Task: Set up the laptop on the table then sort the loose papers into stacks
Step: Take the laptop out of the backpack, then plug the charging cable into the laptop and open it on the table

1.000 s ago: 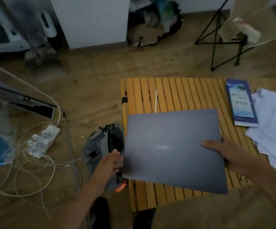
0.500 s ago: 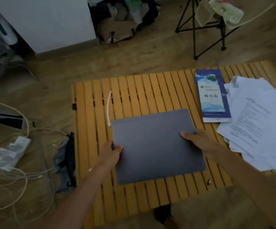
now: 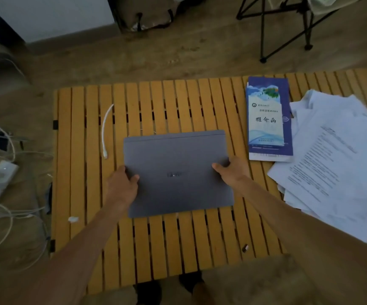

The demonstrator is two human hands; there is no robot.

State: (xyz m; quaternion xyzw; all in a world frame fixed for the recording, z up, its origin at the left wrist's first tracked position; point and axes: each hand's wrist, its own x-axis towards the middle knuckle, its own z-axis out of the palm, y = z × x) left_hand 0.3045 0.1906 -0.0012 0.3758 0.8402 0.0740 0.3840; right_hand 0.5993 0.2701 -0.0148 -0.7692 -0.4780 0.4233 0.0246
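Grey laptop (image 3: 178,172), lid closed, lies flat on the slatted yellow wooden desk (image 3: 156,243), roughly centre, hinge edge away from the person. Faint logo on the lid, too blurred to read. Left hand (image 3: 123,186) grips the laptop's left edge, thumb on top of the lid, fingers curled under the edge and hidden. Right hand (image 3: 230,170) grips the right edge the same way, thumb pressed on the lid, other fingers out of sight beneath. Both hands clamped on the laptop; bare forearms reach in from the bottom of the view. White cable (image 3: 104,128) curves on the slats just left of the laptop, its plug end near the lid's far-left corner, not touching. Blue booklet (image 3: 268,119) with printed characters lies to the right of the laptop, apart from it. Loose papers (image 3: 336,164), white printed sheets, sprawl in an untidy overlapping heap at the desk's right side, one corner overhanging the near edge; the heap touches the booklet's right side. Small dark object (image 3: 245,247) sits on a slat near the front edge, too small to identify. White power strip (image 3: 0,175) and tangled cords on the floor to the left. Black tripod legs (image 3: 263,29) stand on the wooden floor beyond the desk.
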